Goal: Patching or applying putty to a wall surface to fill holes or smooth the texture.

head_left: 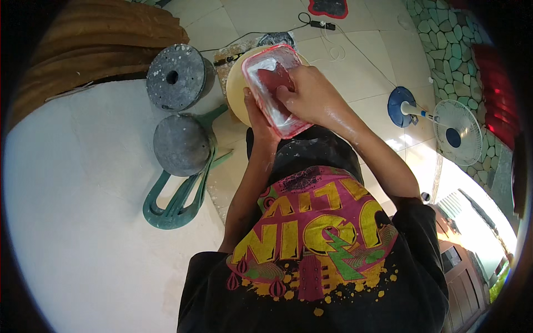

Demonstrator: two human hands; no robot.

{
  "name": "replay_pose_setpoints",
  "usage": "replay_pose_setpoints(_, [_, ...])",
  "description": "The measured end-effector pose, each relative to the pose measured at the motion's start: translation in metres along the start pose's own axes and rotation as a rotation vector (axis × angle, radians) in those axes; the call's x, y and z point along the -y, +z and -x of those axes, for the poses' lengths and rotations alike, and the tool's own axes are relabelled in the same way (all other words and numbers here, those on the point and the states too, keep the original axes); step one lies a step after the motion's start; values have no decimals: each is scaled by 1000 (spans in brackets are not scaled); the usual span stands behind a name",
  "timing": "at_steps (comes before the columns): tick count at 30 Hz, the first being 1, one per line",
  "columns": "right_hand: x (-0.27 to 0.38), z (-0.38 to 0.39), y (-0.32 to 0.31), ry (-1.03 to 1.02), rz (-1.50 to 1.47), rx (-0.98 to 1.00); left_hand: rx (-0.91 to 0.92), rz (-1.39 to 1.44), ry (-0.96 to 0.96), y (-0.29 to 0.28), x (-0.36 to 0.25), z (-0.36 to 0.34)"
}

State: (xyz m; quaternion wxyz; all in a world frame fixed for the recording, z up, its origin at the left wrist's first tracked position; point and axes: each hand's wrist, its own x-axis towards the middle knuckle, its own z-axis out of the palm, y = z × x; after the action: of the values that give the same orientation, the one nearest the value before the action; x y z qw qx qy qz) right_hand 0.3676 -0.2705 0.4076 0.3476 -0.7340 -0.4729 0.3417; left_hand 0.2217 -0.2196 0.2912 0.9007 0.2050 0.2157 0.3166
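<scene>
My left hand [257,114] grips a red-rimmed rectangular tray [258,75] from its left side and lower edge; its inside is smeared with whitish-grey paste. My right hand [302,91] is closed on a flat dark-red scraper [272,77] inside the tray. Whitish residue shows on my right wrist. Behind the tray sits a round pale-yellow object [239,83], mostly hidden by it and my hands. Left of it are a grey speckled cylinder [172,91] with a central hole and a smooth grey round piece [180,144] resting on a green plastic chair [161,213].
A standing fan [461,133] with a blue base [400,111] is at right. A black power strip [323,25], cables and a red-edged dark object [327,6] lie on the tiled floor [366,66]. A white ledge [83,194] and brown corrugated material [83,39] are at left.
</scene>
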Motion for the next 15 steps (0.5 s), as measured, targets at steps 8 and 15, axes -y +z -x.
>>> replay_pose_setpoints(8, [11,13,13,-109,226,-112,-186,-60,4,-7,6,-6])
replay_pose_setpoints(15, [14,11,8,-85,248,-85,-165,-72,-3,-6,8,-3])
